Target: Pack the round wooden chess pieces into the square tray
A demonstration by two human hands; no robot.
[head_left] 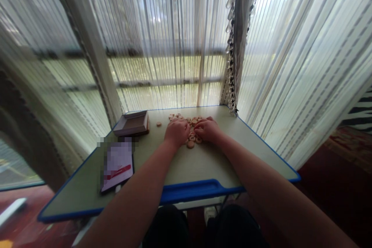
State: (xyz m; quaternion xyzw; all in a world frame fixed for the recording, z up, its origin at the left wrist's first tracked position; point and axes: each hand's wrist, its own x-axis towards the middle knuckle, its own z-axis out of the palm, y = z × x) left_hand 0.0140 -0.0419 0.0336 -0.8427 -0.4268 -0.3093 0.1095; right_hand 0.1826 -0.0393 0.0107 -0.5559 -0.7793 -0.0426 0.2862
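Note:
Round wooden xiangqi pieces (190, 144), some with marks on their tops, lie in a loose heap on the table (197, 166). At the heap's left side is my left hand (178, 130), its fingers curled in over the pieces; what lies under them is hidden. My right hand (209, 128) reaches in from the other side, fingers bent and closed, with the tips on a piece at the heap's middle. One single piece (159, 124) sits apart to the left.
A shallow open box (132, 123) stands at the table's back left. Nearer me lies a tablet-like device (117, 166), its screen blurred out. Blue trim (192, 190) edges the table. Sheer curtains (174, 46) hang behind, with a beaded strand (231, 46) near the back right corner.

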